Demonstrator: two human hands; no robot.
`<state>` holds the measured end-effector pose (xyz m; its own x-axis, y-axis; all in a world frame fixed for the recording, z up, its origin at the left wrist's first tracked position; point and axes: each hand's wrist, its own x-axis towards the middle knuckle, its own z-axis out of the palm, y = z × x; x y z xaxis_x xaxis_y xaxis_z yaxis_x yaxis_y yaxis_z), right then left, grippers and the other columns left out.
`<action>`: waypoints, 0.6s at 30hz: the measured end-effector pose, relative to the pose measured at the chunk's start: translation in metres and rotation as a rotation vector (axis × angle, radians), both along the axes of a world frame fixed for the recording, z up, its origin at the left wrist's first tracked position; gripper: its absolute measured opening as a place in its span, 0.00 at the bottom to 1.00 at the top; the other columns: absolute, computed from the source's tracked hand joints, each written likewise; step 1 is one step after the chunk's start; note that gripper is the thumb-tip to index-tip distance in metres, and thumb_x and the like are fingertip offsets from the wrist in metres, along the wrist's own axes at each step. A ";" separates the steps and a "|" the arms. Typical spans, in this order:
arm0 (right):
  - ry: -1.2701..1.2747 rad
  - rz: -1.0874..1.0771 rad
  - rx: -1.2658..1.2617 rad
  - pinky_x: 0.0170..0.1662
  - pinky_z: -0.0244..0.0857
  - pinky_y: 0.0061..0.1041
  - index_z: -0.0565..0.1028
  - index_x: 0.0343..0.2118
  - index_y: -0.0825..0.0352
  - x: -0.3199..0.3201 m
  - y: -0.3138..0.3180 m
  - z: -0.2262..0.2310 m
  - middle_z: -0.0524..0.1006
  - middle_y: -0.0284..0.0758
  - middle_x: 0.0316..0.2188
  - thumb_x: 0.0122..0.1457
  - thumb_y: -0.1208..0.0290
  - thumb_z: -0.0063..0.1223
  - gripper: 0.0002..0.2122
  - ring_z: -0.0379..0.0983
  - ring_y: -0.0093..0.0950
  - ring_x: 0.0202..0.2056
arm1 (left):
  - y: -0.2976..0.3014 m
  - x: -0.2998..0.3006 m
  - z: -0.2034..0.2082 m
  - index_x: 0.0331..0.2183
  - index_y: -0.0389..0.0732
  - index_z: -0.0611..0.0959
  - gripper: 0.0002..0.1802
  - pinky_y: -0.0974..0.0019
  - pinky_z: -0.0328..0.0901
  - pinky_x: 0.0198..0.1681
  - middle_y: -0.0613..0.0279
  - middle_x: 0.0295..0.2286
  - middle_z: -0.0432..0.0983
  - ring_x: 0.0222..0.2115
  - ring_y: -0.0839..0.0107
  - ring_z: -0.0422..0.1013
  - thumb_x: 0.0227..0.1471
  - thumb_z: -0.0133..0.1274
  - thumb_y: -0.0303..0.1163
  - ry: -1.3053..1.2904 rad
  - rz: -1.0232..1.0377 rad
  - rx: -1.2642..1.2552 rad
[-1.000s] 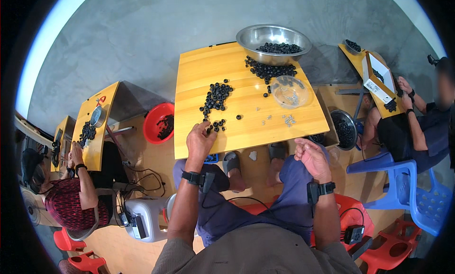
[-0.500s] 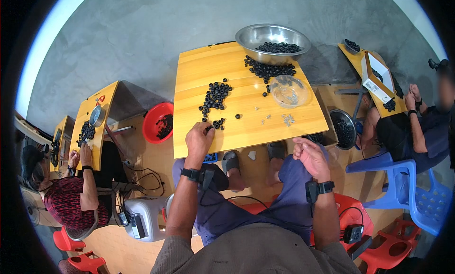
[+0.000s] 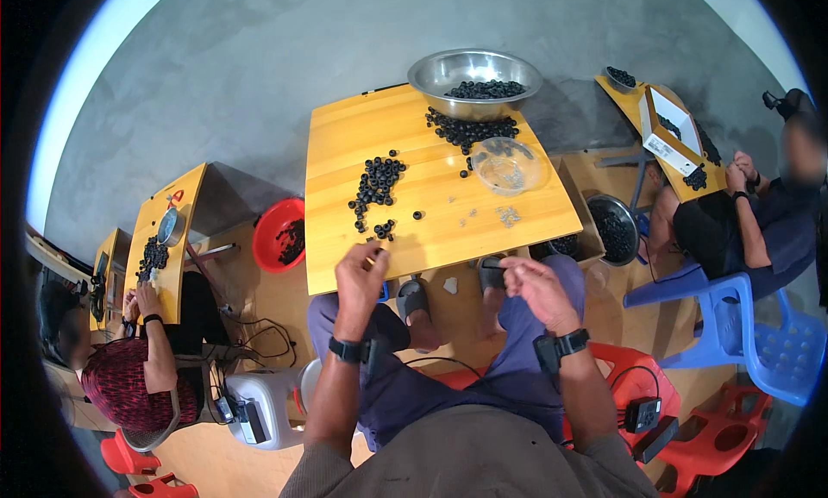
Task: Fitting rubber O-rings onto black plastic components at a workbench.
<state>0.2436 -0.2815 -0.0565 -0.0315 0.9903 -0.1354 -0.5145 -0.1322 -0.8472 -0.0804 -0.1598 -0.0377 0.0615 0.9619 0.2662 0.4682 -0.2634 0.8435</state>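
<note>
My left hand [image 3: 360,278] is closed at the table's front edge, pinching a small black round part [image 3: 373,255] between thumb and fingertips. Just beyond it lie a few loose black parts [image 3: 385,230], some showing a hole in the middle. A larger pile of the same black parts [image 3: 377,181] spreads farther back. My right hand [image 3: 542,293] hovers over my right thigh, past the table edge, thumb and forefinger pressed together; anything between them is too small to make out. Tiny clear pieces [image 3: 508,215] lie scattered on the tabletop ahead of it.
On the yellow table [image 3: 336,144] stand a steel basin [image 3: 414,80] of black parts and a clear round tub [image 3: 479,172]. A red basin [image 3: 267,231] and a metal bowl [image 3: 634,244] sit lower down. People work at side tables; a blue chair [image 3: 742,325] stands right.
My left hand has come up off the tabletop toward me with a black part in its fingertips. The right hand has moved left, its fingers drawn together. The whole view has shifted slightly.
</note>
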 end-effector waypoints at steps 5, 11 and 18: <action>0.077 0.196 -0.075 0.39 0.66 0.21 0.78 0.48 0.67 -0.061 -0.006 -0.010 0.75 0.28 0.31 0.70 0.66 0.47 0.13 0.71 0.18 0.34 | -0.065 0.047 0.022 0.41 0.35 0.85 0.13 0.74 0.67 0.28 0.65 0.26 0.79 0.25 0.81 0.70 0.51 0.63 0.23 -0.259 -0.306 -0.149; 0.229 0.251 -0.108 0.40 0.65 0.20 0.78 0.44 0.64 -0.087 -0.008 0.016 0.76 0.25 0.32 0.71 0.62 0.47 0.12 0.71 0.17 0.34 | -0.088 0.057 0.031 0.40 0.37 0.86 0.15 0.75 0.66 0.33 0.64 0.35 0.76 0.29 0.80 0.70 0.47 0.66 0.20 -0.311 -0.454 -0.073; 0.464 0.284 -0.128 0.40 0.67 0.21 0.78 0.42 0.65 -0.075 -0.018 -0.015 0.76 0.26 0.32 0.66 0.62 0.55 0.11 0.71 0.18 0.33 | -0.087 0.066 0.026 0.41 0.38 0.86 0.17 0.75 0.66 0.33 0.64 0.37 0.75 0.30 0.79 0.71 0.46 0.66 0.20 -0.267 -0.559 -0.060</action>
<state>0.1682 -0.2997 -0.0718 -0.3800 0.9106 -0.1626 -0.7588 -0.4074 -0.5082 -0.0145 -0.2468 -0.0116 0.4987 0.8173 0.2888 0.0440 -0.3566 0.9332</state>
